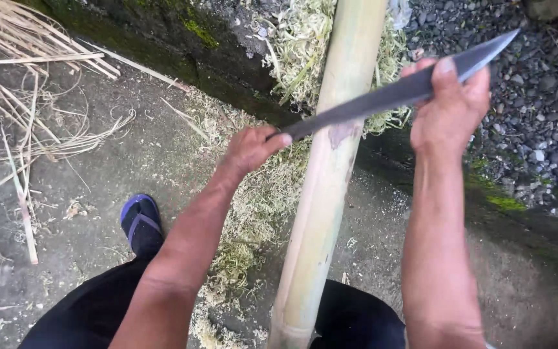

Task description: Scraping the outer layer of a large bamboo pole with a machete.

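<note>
A long pale green bamboo pole point(321, 194) runs from between my knees up and away to the top of the view. Across it lies a long dark knife blade point(382, 97), set at a slant with its tip at the upper right. My left hand point(252, 148) grips the knife's handle end, left of the pole. My right hand point(450, 106) holds the blade near its tip, right of the pole, thumb on top. The blade's edge rests on the pole where a patch of skin is scraped.
Pale shavings point(253, 213) are heaped on the concrete ground left of the pole and at its far end. Dry bamboo strips point(27, 97) lie at the left. My foot in a blue sandal point(140, 223) is below. A mossy gutter point(227, 77) and gravel point(537, 97) lie beyond.
</note>
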